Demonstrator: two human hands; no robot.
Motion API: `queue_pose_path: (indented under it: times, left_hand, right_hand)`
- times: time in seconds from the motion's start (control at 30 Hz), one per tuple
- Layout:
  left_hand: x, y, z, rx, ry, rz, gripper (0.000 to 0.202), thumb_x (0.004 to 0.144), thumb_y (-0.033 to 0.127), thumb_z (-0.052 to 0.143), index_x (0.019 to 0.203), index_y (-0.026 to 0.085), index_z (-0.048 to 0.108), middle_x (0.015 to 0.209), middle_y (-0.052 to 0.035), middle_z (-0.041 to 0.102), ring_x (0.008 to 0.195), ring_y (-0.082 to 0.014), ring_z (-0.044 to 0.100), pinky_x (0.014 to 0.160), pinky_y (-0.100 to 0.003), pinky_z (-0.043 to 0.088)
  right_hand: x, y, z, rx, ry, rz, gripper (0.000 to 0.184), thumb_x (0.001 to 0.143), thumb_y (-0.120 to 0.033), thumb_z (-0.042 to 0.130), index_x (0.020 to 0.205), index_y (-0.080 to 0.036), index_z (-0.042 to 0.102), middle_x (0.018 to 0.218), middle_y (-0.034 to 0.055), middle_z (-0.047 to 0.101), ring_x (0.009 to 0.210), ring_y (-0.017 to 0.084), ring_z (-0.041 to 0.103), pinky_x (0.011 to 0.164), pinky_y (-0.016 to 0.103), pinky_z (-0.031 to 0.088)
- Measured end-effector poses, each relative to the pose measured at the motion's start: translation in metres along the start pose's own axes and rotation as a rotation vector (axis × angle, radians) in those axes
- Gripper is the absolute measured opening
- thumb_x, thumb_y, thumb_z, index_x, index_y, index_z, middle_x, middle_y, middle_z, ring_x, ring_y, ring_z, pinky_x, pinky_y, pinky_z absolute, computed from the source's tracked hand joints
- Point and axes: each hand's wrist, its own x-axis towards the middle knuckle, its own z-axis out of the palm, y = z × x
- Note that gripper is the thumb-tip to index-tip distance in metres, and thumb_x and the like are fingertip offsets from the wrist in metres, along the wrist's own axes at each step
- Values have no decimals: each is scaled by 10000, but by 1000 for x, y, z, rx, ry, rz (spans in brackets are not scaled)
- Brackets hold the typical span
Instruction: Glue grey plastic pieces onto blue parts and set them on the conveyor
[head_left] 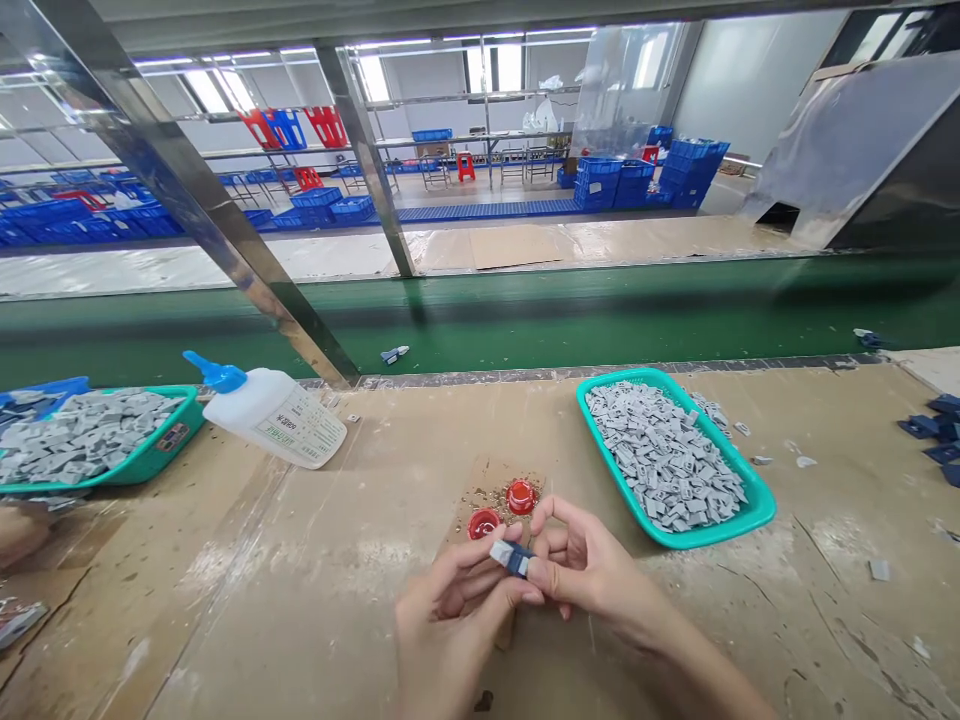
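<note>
Between my two hands is a small dark blue and light grey plastic piece [515, 559]. My left hand [459, 612] pinches it from the left, thumb below and fingers behind. My right hand [586, 568] grips its right end between thumb and fingers. Just beyond my fingertips sit two small red cups [521, 497], the nearer one partly behind my left fingers and with liquid visible in it. Wet drops dot the cardboard around them. A teal basket [761, 505] full of small grey plastic pieces [667, 460] stands to the right of my hands.
A white bottle with a blue spout [285, 415] leans at the left, beside another teal basket [169, 440]. Someone else's hand [22, 532] shows at the left edge. A green conveyor belt [495, 320] crosses behind; dark blue parts [934, 430] lie far right.
</note>
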Motion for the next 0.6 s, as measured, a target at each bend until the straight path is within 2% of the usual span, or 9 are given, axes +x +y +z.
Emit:
queue_pose_path:
  times: [0.1,0.17,0.2,0.27,0.3,0.37,0.47,0.53,0.6]
  left_hand:
    - [8,3,-2,-49,-42,-49,374,558,245,830,913,212,716,967,-76,743,889,-288,705,743,-339,620]
    - [20,7,-8,1,-60,-1,413,616,286,803,1008,213,694,1021,-84,730,983,-282,677,840,-346,588]
    - [29,10,-12,41,-55,44,438,650,306,783,1065,217,674,1053,-84,721,1031,-272,658,899,-351,558]
    - [57,14,-21,146,-32,166,476,729,343,721,1179,232,613,1134,-81,690,1108,-249,617,985,-365,494]
    - [75,16,-24,209,-19,240,475,768,356,680,1217,238,582,1169,-81,671,1126,-240,605,1004,-375,474]
    - [119,17,-30,343,-14,399,429,833,367,591,1239,232,549,1218,-91,631,1123,-234,598,991,-391,473]
    - [199,15,-25,619,-46,590,403,889,281,448,1278,178,477,1184,-120,629,1103,-221,598,988,-391,453]
    - [249,12,-13,918,-43,616,418,888,207,374,1297,153,438,1165,-119,635,1084,-212,605,973,-377,455]
    - [288,7,2,1024,-56,620,421,853,161,397,1265,139,481,1175,-133,636,1113,-253,587,995,-417,426]
  right_hand:
    - [-4,-16,2,-93,42,-19,395,768,-530,660,934,-214,491,646,-45,570,563,107,524,433,164,363]
    - [-11,-31,-10,-201,162,-56,401,818,-573,567,986,-211,521,690,-2,628,572,127,550,447,190,381]
    - [-17,-39,-20,-273,282,-97,409,834,-580,536,1009,-211,534,717,17,646,581,136,556,467,208,398]
    - [-29,-51,-45,-471,621,-204,379,851,-558,527,1026,-225,566,781,35,657,630,151,561,549,245,436]
    - [-35,-54,-58,-608,802,-234,352,831,-544,567,999,-236,591,795,34,655,638,158,554,565,257,434]
    - [-44,-54,-80,-851,937,-182,290,816,-518,595,918,-250,638,806,33,654,630,172,550,563,277,420]
    - [-45,-45,-92,-1000,904,-59,240,822,-474,601,876,-249,666,819,40,667,676,206,592,563,296,412]
    - [-39,-39,-89,-1039,918,-21,225,832,-435,602,903,-231,665,832,51,672,716,230,617,577,308,413]
    - [-33,-35,-83,-1100,952,-1,208,846,-384,594,936,-207,658,851,67,673,737,249,631,583,317,413]
